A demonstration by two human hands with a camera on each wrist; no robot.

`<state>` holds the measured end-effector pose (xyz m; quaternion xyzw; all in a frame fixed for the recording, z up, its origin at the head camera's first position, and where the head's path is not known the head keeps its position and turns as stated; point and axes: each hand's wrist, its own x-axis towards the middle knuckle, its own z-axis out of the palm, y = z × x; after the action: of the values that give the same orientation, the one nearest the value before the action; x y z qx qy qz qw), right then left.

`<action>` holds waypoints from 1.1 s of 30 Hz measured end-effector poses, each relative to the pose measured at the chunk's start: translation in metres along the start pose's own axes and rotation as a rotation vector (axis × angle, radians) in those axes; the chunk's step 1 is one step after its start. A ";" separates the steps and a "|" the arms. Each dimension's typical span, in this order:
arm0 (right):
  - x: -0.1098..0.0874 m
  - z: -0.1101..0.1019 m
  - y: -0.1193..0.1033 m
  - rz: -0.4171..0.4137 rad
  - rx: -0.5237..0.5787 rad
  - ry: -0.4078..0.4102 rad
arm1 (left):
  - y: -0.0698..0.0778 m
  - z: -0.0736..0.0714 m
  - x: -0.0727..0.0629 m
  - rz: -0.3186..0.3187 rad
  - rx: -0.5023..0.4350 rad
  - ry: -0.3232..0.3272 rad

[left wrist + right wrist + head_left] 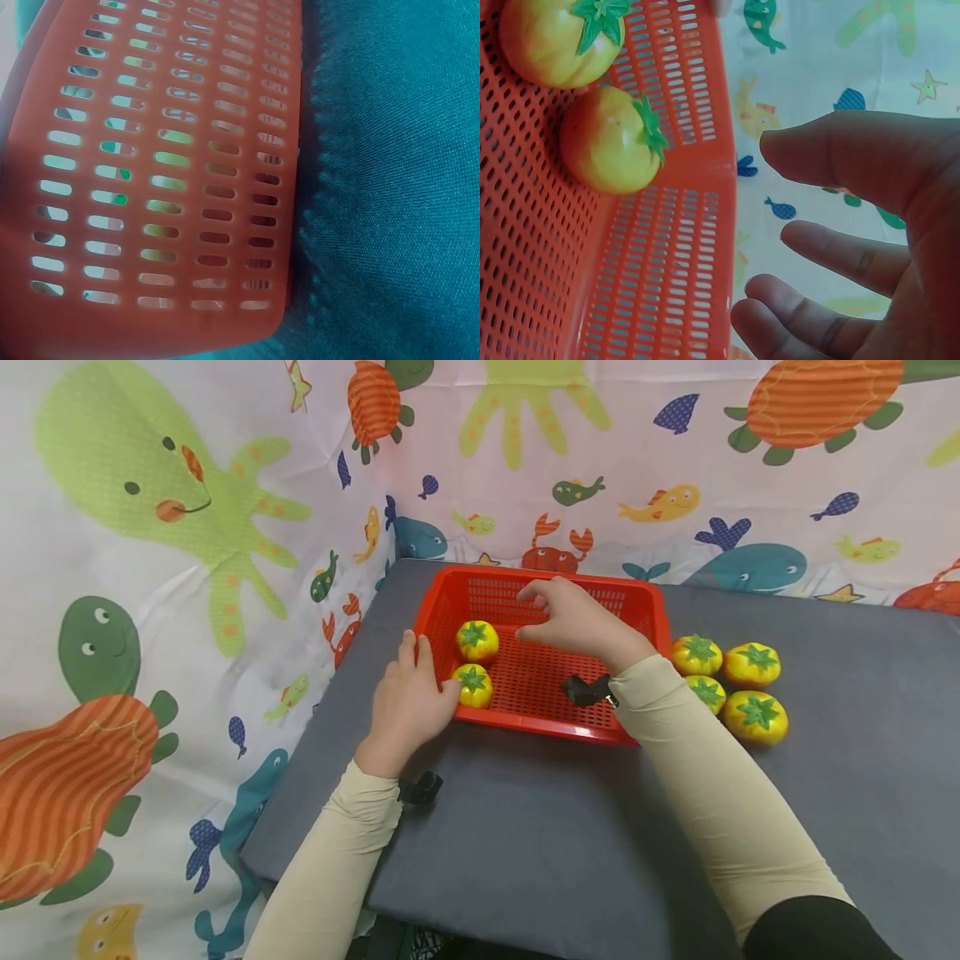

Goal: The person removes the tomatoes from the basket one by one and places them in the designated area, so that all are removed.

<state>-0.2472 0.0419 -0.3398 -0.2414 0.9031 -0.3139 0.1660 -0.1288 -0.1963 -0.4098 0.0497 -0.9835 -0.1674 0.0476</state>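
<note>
A red plastic basket (540, 718) with slotted walls stands on the table. Inside it, at the left end, sit two yellow persimmon-like fruits, the back one (477, 642) and the front one (473, 686), each with a green leafy top. My left hand (408, 702) rests at the basket's left rim, fingers extended; in the left wrist view the basket's outer wall (161, 195) fills much of the picture. Over the basket hovers my right hand (570, 618), its thumb and fingers apart and nothing between them. The right wrist view shows that hand (855, 225) beside both fruits (611, 142).
Several more of these yellow fruits (756, 717) sit grouped on the grey table (525, 835) just right of the basket. A white curtain (465, 443) printed with sea animals hangs behind and along the left side. Each wrist carries a small black camera (422, 788).
</note>
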 end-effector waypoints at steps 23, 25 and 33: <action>0.063 0.030 -0.008 -0.023 -0.062 -0.131 | -0.003 0.004 0.001 0.026 0.046 -0.005; 0.068 0.033 -0.008 -0.031 -0.060 -0.149 | -0.004 0.002 0.001 0.021 0.045 0.003; 0.083 0.044 -0.007 -0.059 -0.061 -0.190 | -0.007 0.001 -0.001 0.035 0.033 0.026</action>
<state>-0.2938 -0.0285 -0.3805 -0.3017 0.8848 -0.2668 0.2342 -0.1275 -0.2029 -0.4131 0.0354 -0.9862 -0.1494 0.0624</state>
